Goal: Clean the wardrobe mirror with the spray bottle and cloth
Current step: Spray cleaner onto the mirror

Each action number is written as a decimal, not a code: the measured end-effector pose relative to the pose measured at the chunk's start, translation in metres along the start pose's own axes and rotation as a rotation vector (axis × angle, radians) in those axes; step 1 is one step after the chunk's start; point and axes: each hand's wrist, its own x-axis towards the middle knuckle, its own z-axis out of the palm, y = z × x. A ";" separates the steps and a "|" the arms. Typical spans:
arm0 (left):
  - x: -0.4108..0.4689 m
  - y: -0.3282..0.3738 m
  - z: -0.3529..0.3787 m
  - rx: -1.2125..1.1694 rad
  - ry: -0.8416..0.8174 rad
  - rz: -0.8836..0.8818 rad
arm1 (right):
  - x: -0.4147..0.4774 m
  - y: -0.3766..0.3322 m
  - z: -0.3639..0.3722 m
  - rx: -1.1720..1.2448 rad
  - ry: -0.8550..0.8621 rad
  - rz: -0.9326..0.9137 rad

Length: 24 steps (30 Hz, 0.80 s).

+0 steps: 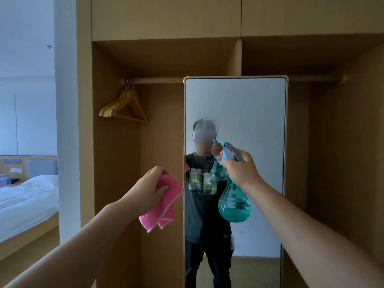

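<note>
Both hands are busy: the left hand grips a soft pink cloth that hangs limp, and the right hand is wrapped around the neck of the spray bottle, which points at the mirror. This bottle is partly filled, so probably light but sloshing; the neck is the good place to hold. Farther, some mist sits on the glass. Its bottom edge is cut off, and the trigger finger is hidden.

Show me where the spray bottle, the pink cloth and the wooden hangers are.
spray bottle (234,204): head view, teal lower body.
pink cloth (164,208): head view, hanging folded part.
wooden hangers (113,106): head view, left arm.
</note>
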 end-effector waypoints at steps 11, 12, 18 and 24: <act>-0.019 -0.001 0.022 -0.018 -0.055 -0.018 | -0.037 0.039 0.018 0.025 -0.079 0.082; -0.020 -0.001 0.023 -0.021 -0.057 -0.021 | -0.039 0.041 0.018 0.031 -0.084 0.082; -0.022 -0.001 0.028 -0.008 -0.069 -0.039 | -0.044 0.049 0.018 0.037 -0.105 0.123; -0.022 0.000 0.031 -0.007 -0.062 -0.030 | -0.047 0.053 0.013 0.083 -0.056 0.149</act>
